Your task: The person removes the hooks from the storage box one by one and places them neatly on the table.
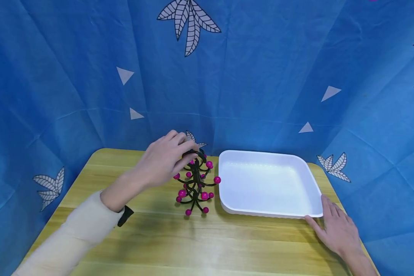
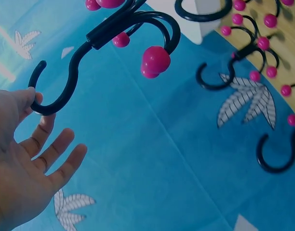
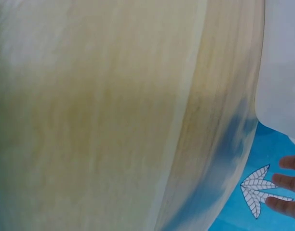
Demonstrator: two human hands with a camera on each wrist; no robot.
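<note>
My left hand (image 1: 163,161) pinches the curved end of a black hanging hook (image 2: 109,29) between thumb and index finger; the other fingers are spread. This hook has curved prongs tipped with pink balls. In the left wrist view, more such hooks (image 2: 263,43) stand beyond it on the table. From the head they overlap in one row of pink balls (image 1: 204,196), close to the left side of a white tray (image 1: 265,212). My right hand (image 1: 339,230) touches the tray's near right corner, fingers along the side and thumb at the front rim.
The wooden table (image 1: 207,245) has rounded far corners. A blue cloth (image 1: 262,76) with white leaf and triangle prints hangs behind and on both sides. Only bare tray surface shows inside the tray (image 1: 265,184).
</note>
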